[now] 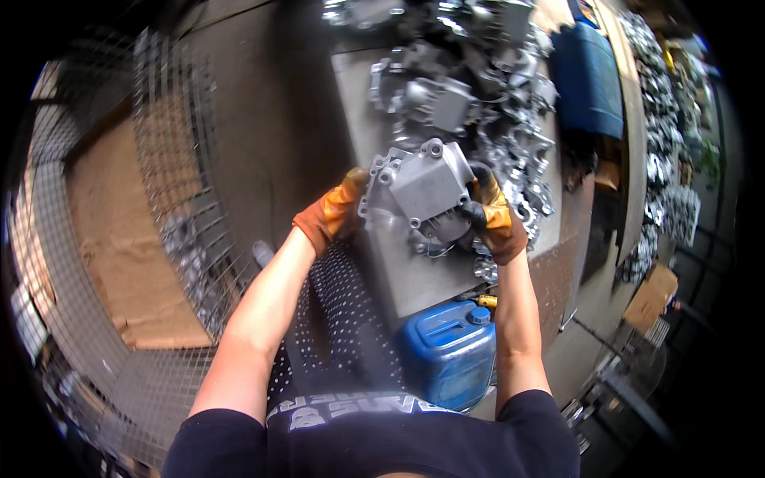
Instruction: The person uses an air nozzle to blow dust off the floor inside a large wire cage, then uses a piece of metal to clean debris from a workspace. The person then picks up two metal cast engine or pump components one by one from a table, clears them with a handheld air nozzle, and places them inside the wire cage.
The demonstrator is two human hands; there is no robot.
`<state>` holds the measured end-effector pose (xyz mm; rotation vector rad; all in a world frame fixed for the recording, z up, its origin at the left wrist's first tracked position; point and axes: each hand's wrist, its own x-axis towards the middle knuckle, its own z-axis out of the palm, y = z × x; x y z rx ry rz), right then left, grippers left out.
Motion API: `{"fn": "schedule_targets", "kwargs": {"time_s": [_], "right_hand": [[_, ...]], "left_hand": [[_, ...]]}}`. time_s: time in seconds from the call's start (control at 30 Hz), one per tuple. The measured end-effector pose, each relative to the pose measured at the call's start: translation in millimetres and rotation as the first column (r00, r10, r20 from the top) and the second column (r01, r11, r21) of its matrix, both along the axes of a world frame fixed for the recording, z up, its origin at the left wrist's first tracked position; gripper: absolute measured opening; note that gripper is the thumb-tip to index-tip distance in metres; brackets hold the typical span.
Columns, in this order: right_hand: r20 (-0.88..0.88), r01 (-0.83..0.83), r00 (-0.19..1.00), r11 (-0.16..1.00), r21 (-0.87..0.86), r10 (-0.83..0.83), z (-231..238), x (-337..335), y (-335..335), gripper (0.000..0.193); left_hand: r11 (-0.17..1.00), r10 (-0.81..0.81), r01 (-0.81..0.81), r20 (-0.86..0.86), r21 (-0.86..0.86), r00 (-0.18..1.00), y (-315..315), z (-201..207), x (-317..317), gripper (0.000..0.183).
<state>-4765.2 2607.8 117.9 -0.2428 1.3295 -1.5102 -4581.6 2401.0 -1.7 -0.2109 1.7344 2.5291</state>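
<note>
A grey cast-metal housing (428, 187), with a flat square face, bolt bosses and cooling fins, is held up between my gloved hands. My left hand (333, 211), in an orange and brown work glove, is closed on its left edge; the fingertips are hidden behind the part. On the opposite side my right hand (497, 219), gloved alike with dark fingertips, grips the right edge near the fins. Beneath and beyond it, many similar castings (442, 103) lie heaped on a grey-topped table (426, 283).
At the table's near end stands a blue plastic jerrycan (450, 350). A wire-mesh cage (171, 135) lined with brown cardboard (119, 231) is at my left, with some metal parts inside. Another blue container (590, 80) and more castings (661, 143) are farther right.
</note>
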Motion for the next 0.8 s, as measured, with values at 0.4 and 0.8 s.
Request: {"fn": "schedule_targets", "kwargs": {"time_s": [0.4, 0.8], "right_hand": [[-0.094, -0.547, 0.837, 0.83, -0.113, 0.539, -7, 263, -250, 0.075], [-0.541, -0.401, 0.638, 0.836, 0.374, 0.548, -66, 348, -241, 0.043]], "left_hand": [[0.56, 0.698, -0.72, 0.236, 0.409, 0.676, -110, 41, 348, 0.079], [0.048, 0.968, -0.939, 0.248, -0.34, -0.04, -122, -155, 660, 0.048]]}}
